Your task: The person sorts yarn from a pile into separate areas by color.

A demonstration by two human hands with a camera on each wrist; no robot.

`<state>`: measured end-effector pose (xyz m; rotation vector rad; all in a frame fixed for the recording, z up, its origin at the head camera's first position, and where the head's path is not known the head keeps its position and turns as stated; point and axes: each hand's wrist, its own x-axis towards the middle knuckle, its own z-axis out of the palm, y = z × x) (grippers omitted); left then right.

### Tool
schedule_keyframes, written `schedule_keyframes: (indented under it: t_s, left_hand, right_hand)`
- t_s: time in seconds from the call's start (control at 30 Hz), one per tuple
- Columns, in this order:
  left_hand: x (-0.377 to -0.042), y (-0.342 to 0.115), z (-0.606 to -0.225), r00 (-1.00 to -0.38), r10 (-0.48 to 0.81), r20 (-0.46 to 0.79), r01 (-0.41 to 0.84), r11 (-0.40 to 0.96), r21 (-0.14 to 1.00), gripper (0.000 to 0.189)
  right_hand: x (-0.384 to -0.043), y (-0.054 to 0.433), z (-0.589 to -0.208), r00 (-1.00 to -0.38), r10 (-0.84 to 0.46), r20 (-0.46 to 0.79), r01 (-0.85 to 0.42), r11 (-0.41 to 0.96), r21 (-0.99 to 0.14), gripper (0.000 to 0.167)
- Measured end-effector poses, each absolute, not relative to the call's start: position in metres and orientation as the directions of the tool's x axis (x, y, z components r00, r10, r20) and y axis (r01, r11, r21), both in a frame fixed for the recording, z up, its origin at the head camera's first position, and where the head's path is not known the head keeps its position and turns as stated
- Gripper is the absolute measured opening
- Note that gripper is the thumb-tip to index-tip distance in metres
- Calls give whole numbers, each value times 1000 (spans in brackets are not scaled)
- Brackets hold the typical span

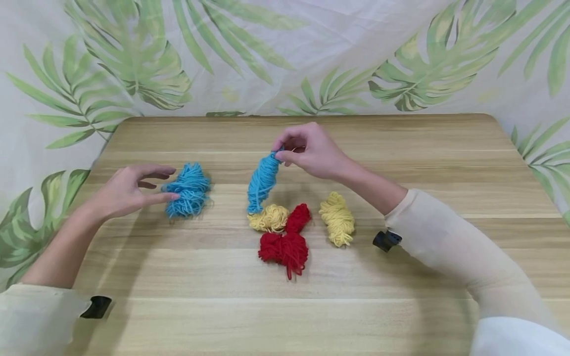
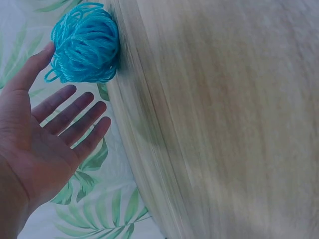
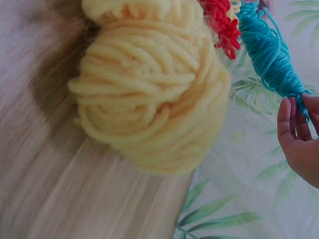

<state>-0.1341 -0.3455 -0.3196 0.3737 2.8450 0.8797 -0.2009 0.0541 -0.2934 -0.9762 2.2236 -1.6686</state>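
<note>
My right hand (image 1: 313,151) pinches the top end of a blue yarn bundle (image 1: 262,180), which hangs slanted with its lower end at a yellow yarn bundle (image 1: 269,218). In the right wrist view the fingertips and thumb close on the gathered tip of that blue bundle (image 3: 271,55). At the left, my left hand (image 1: 129,190) is beside another blue yarn bundle (image 1: 189,190), thumb tip at its edge and fingers extended. The left wrist view shows the palm with fingers spread below this blue bundle (image 2: 85,44).
Two red yarn bundles, one small and upper (image 1: 298,218), the other larger and lower (image 1: 285,249), lie by the middle yellow one. A second yellow bundle (image 1: 337,219) lies to their right. The wooden table (image 1: 222,316) ends at a leaf-patterned cloth (image 1: 249,59) behind.
</note>
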Motion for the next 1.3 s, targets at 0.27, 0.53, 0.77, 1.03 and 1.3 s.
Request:
schedule_keyframes:
  t_s: [0.27,0.53,0.77,1.03,1.3]
  left_hand:
    - [-133,-347,-321,-958,282,-48,205,796,569,60]
    - [-132,-347,-320,-958,283,-48,206,793,573,61]
    - [-132,-346,-318,-955,293,-49,215,795,566,60]
    - [-134,-347,-320,-954,297,-47,219,792,569,60]
    - [-134,-347,-319,-951,308,-42,229,787,573,60]
  right_hand:
    - [-206,38,-297,-774,-611,164,-319,153,-935,6]
    - [-209,24,-297,-772,-623,125,-287,167,-943,6]
    - [-214,13,-294,-760,-643,101,-304,213,-929,5]
    - [-220,2,-296,-756,-649,79,-291,226,-930,4]
    - [-226,-7,-297,-759,-648,58,-275,239,-931,5]
